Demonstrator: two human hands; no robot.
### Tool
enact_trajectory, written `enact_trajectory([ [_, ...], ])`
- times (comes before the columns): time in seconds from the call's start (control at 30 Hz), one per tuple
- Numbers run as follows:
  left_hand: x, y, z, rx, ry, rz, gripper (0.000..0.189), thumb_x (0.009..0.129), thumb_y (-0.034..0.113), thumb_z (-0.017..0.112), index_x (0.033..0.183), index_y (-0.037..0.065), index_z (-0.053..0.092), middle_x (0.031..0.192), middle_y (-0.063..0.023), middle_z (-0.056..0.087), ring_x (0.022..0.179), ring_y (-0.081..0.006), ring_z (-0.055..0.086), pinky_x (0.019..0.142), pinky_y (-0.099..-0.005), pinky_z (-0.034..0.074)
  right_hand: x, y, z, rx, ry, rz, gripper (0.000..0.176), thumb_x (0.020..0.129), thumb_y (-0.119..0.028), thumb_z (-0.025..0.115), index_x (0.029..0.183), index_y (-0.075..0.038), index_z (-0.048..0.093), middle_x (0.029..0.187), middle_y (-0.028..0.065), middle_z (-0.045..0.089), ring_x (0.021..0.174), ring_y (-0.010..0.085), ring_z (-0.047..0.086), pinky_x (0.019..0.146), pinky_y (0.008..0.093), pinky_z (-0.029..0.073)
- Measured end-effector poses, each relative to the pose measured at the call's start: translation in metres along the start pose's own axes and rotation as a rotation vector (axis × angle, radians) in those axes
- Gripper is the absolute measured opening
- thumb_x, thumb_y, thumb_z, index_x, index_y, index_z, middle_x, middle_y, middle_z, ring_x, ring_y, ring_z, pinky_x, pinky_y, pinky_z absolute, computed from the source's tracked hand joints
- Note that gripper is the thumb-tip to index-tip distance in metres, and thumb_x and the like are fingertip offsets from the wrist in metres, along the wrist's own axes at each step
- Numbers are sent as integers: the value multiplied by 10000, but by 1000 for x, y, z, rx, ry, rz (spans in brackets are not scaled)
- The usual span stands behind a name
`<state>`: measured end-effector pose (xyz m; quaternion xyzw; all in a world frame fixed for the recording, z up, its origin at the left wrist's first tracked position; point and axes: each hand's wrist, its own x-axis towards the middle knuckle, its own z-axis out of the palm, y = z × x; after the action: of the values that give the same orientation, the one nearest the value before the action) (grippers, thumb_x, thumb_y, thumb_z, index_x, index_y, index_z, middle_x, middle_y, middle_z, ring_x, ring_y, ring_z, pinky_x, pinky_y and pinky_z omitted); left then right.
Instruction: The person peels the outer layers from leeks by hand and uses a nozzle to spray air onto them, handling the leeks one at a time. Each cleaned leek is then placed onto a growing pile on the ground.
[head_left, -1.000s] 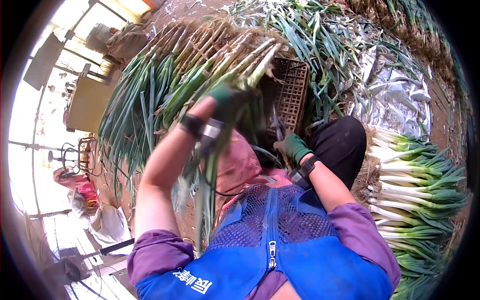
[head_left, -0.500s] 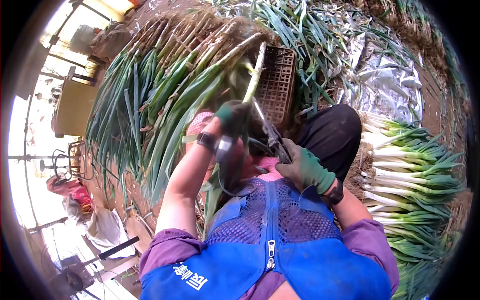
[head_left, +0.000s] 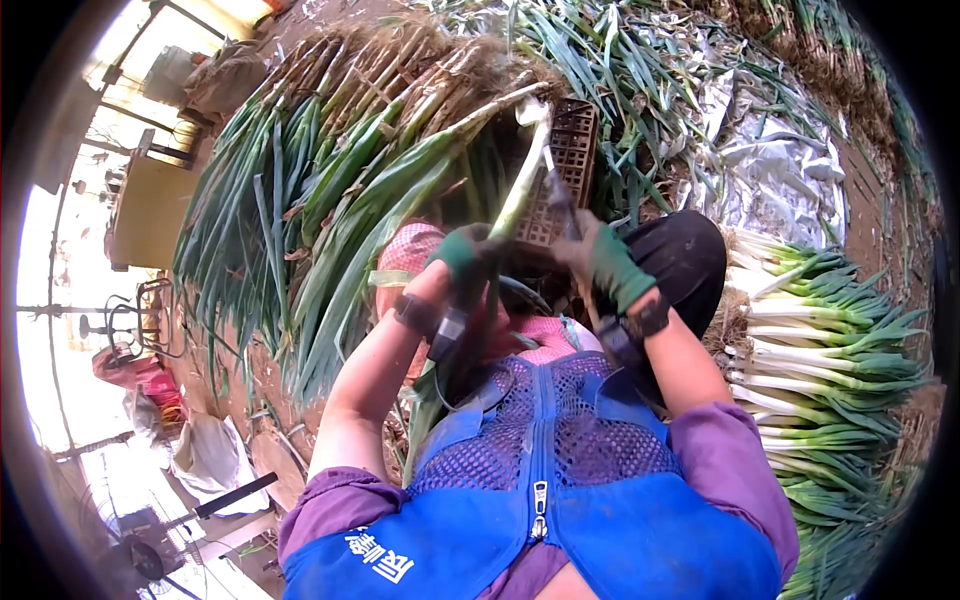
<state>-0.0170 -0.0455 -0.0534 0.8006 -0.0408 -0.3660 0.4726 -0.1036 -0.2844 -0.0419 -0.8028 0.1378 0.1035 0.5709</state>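
Note:
My left hand (head_left: 470, 255), in a green-and-grey glove, is closed round a long green onion (head_left: 522, 185). Its pale root end points away from me, over a brown plastic crate (head_left: 573, 140), with a strip of loose skin at the tip. In my right hand (head_left: 600, 258), also gloved, is an air blow gun (head_left: 562, 195). The slim nozzle reaches up beside the white stalk, its tip close to it. Leaves from the held onion hang down past my left wrist toward my lap.
A thick heap of unpeeled green onions (head_left: 300, 190) lies to the left. Cleaned onions with white stalks (head_left: 790, 365) are lined up at the right. Leaf scraps (head_left: 600, 70) and silvery sheeting (head_left: 760, 160) cover the ground beyond the crate. A fan (head_left: 145, 555) stands at lower left.
The blow gun has moved forward and up, bringing its nozzle nearer the root end. Loose skin now bunches at the stalk's tip. My left hand has shifted slightly toward me.

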Motion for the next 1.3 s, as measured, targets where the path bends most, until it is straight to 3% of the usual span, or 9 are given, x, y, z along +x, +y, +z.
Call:
enact_trajectory([
  [0.17,-16,10,3,114,34,-18,434,923,374,668,1128,-8,680,900,-56,688,796,-136,638,721,-301,521,4,4,-2,-71,-48,76,593,776,-307,713,1248,29,589,983,154,705,875,241,665,813,362,530],
  [0.2,-18,12,4,124,42,-23,440,921,378,669,1131,-8,679,902,-57,686,804,-136,636,725,-302,519,-2,32,13,64,-25,-129,627,774,-320,710,1286,17,582,971,152,703,866,246,660,819,370,529],
  [0.3,-18,19,9,131,52,-54,458,906,386,678,1138,-9,678,913,-56,686,810,-137,628,726,-303,516,-40,7,15,-222,-74,46,613,798,-244,703,1346,-16,550,966,120,699,877,240,658,830,363,528],
  [0.47,-4,5,7,14,-53,40,394,945,368,669,1132,22,689,937,-41,692,819,-114,634,726,-286,522,0,35,3,123,-46,132,457,797,-204,726,1164,17,569,822,87,649,613,177,634,558,331,513],
  [0.57,0,-12,-18,-257,-235,139,323,982,327,654,1142,50,695,965,-23,694,854,-92,635,751,-276,531,0,32,1,197,-82,52,462,807,-233,718,1170,11,570,810,58,624,655,158,617,607,312,506],
  [0.73,-21,10,-28,-429,-243,-20,414,959,269,682,1295,35,620,1053,-29,687,906,-122,654,819,-281,544,-78,-11,-3,40,-159,-85,568,789,-274,730,1260,2,573,849,50,612,763,129,577,715,302,494],
  [0.87,-15,8,-23,-274,-177,-25,439,925,246,715,1292,28,611,1051,-44,686,902,-130,652,805,-273,545,-119,-32,-11,-53,-346,95,609,786,-278,722,1314,-22,562,892,61,619,821,148,579,773,316,492],
  [1.1,-3,-1,5,-35,85,79,402,900,168,706,1256,6,612,1003,-44,685,866,-113,633,755,-263,525,-130,-16,-5,-119,-337,-53,601,801,-265,701,1326,-15,551,1019,217,676,915,304,666,851,393,511],
  [1.3,-1,-8,7,15,136,123,449,873,175,729,1266,-1,604,1032,-69,693,880,-142,648,782,-287,531,-129,-8,0,-198,-169,-47,613,804,-291,695,1337,-28,547,1050,196,684,947,290,672,864,385,513],
])
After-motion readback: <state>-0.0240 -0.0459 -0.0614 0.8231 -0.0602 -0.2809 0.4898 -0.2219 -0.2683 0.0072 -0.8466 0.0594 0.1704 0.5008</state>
